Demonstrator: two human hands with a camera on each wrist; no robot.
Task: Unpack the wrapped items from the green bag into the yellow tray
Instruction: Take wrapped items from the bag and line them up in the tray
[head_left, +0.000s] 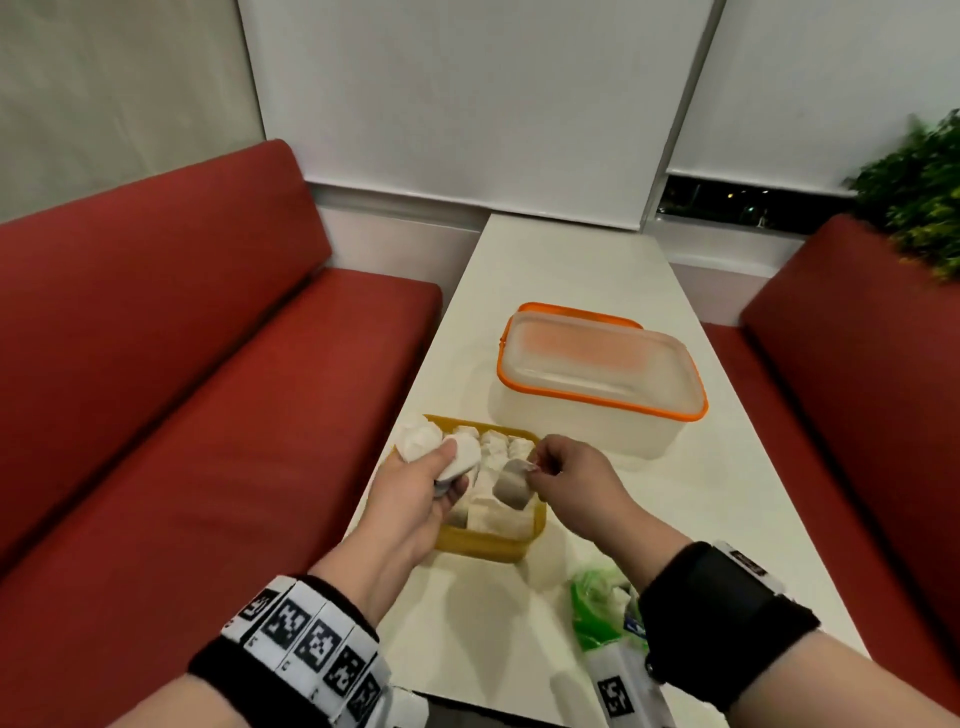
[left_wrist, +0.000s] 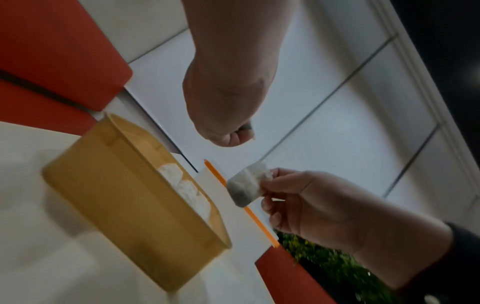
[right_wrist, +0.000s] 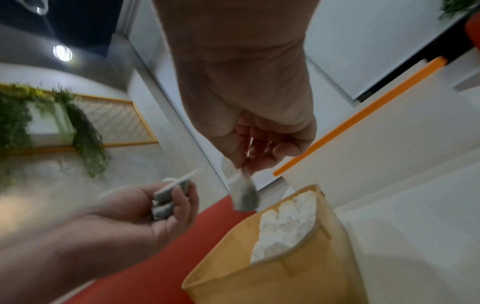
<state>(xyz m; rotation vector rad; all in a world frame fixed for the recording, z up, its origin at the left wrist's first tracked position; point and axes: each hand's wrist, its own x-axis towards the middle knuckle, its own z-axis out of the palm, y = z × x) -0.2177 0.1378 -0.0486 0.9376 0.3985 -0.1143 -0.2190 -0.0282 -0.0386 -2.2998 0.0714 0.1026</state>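
Note:
The yellow tray (head_left: 488, 545) stands at the table's left edge and holds several white wrapped items (head_left: 498, 457). My right hand (head_left: 558, 470) pinches one wrapped item (head_left: 511, 486) by its corner, and it hangs above the tray (right_wrist: 259, 273). That hanging wrapped item (right_wrist: 242, 197) and the pinching fingers (left_wrist: 279, 181) show in both wrist views. My left hand (head_left: 415, 486) grips a bundle of wrapped items (head_left: 452, 457) over the tray's left end. The green bag (head_left: 597, 605) lies crumpled near the front edge, under my right wrist.
A clear lidded box with an orange rim (head_left: 597, 374) stands on the white table (head_left: 727, 509) just behind the tray. Red bench seats (head_left: 208, 415) run along both sides. A green plant (head_left: 919, 192) is at the far right.

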